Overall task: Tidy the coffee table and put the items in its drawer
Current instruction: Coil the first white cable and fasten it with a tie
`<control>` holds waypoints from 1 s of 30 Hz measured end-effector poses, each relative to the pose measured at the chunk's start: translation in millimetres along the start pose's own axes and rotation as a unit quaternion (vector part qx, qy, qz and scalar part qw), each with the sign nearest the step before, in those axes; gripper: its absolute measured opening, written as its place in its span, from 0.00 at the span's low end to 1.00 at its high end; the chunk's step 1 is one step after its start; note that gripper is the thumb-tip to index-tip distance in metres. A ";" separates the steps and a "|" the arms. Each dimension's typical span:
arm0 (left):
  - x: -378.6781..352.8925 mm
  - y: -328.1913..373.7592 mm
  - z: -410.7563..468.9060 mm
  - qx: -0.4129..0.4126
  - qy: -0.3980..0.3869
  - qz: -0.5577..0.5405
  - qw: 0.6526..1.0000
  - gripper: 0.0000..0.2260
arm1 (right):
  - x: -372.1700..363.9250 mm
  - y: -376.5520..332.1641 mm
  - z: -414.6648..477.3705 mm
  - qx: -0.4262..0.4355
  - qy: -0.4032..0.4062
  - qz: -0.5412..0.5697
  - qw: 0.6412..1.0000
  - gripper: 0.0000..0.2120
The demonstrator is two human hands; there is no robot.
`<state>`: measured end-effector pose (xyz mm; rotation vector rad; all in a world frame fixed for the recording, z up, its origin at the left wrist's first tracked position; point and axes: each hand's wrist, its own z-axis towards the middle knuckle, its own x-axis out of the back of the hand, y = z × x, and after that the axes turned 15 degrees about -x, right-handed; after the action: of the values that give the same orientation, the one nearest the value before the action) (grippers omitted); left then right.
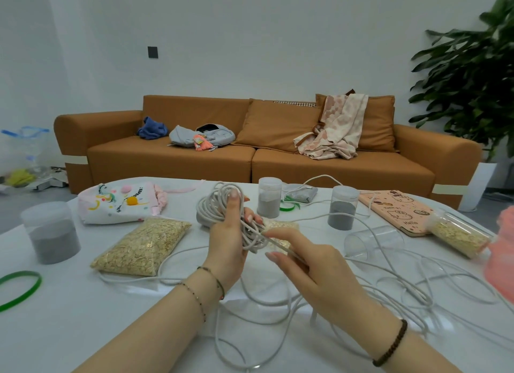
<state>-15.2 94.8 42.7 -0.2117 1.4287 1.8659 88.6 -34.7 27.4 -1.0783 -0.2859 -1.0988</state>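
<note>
1. Two hands work above the white table [55, 333]. The left hand [230, 233] is curled around a wound bundle of white cord [212, 207], with its forefinger pointing up along the bundle.
2. The right hand [311, 264], just beside it, pinches a single strand coming off the bundle, its other fingers nearly straight.
3. The rest of the cord sprawls in loose loops across the table.
4. A bag of oats [141, 244] lies to the left of the hands, and a tipped clear cup [372, 241] lies to the right.
</note>
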 end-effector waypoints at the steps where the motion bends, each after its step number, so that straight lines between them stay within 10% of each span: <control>1: -2.5 -0.9 -3.5 0.003 -0.005 0.012 1.000 0.22 | -1.6 -0.9 -0.7 0.007 0.012 -0.016 1.000 0.16; 30: -13.1 -8.6 -24.7 0.169 -0.078 -0.125 0.975 0.16 | -3.8 21.5 11.9 0.128 0.121 -0.182 0.967 0.17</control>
<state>-8.0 67.6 34.5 -0.0703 1.5070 1.3834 108.1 -21.9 18.7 -0.6666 -0.4292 -1.4627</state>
